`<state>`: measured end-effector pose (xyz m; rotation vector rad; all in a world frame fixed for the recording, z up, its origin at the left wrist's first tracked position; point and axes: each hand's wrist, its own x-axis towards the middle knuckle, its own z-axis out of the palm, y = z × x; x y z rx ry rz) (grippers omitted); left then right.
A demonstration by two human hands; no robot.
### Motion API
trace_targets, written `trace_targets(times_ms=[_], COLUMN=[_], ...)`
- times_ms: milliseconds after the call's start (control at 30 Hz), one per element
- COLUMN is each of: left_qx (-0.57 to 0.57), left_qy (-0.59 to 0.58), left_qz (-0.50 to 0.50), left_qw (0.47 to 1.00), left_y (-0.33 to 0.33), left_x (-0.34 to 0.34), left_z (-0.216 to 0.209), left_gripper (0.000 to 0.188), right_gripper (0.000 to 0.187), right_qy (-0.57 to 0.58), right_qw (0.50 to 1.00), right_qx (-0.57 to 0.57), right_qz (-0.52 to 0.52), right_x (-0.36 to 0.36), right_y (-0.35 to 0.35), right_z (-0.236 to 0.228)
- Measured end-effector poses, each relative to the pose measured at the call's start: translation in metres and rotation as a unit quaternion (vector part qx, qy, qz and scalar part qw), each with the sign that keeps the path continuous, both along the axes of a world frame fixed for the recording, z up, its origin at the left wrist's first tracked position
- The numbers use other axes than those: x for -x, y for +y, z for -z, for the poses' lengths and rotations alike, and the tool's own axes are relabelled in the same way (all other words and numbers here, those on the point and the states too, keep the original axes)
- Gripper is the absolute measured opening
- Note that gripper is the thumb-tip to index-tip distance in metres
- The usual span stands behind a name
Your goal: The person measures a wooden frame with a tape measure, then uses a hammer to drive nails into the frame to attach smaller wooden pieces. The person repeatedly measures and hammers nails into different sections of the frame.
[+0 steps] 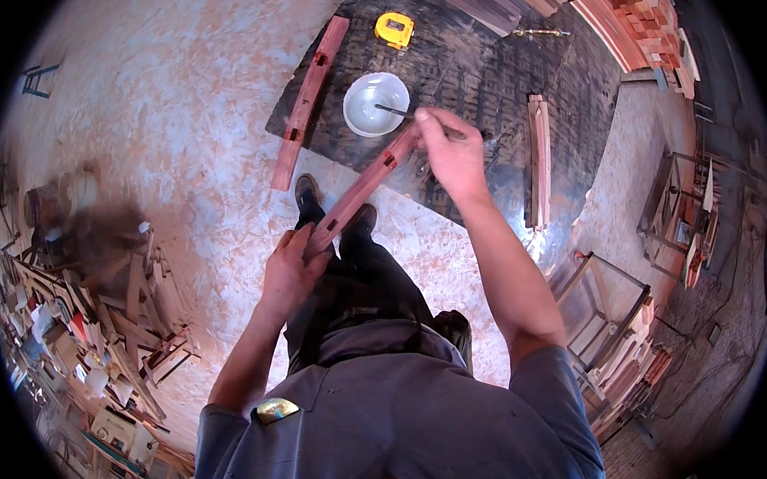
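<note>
My left hand (294, 270) is closed around the near end of a reddish wooden rail (357, 193) with dark mortise slots cut in it. The rail slants up and away to the right, its far end by my right hand (449, 152). Between the fingers of that hand is a thin dark stick (395, 111), its tip reaching into a white bowl (348, 118). The bowl holds a pale, translucent content. What kind of tip the stick has is not clear. A second slotted wooden rail (307, 102) lies left of the bowl, overhanging the board's edge.
A dark printed board (459, 72) forms the work surface. On it lie a yellow tape measure (394, 29), narrow wooden strips (537, 165) and a metal clamp-like bar (542, 32). Stacked lumber (636, 32) stands at the far right. Scrap wood (123, 314) is heaped at left; a frame (603, 305) stands right.
</note>
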<state>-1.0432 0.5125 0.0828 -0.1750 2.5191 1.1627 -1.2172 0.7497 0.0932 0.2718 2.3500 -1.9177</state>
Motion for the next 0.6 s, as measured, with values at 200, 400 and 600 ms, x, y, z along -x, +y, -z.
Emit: trace_targets(times_ms=[200,400,600], left_qx=[-0.002,0.002,-0.004], left_qy=[-0.009,0.006,0.036], left_qz=[-0.008,-0.011,-0.002], left_qw=[1.000,1.000,0.999], left_y=[0.003,0.004,0.008], left_x=[0.012,0.018,0.022], left_z=[-0.005,-0.005,-0.004], left_gripper=[0.052,0.050,0.051], right_gripper=[0.034,0.034,0.024], right_qy=[-0.218,-0.209,-0.243], right_qw=[0.960,0.921,0.929], right_qx=[0.160,0.321,0.271], right_qz=[0.074,0.065,-0.065], right_x=[0.009,-0.008,-0.052], right_y=[0.016,0.041,0.042], right_z=[-0.006,-0.036,-0.045])
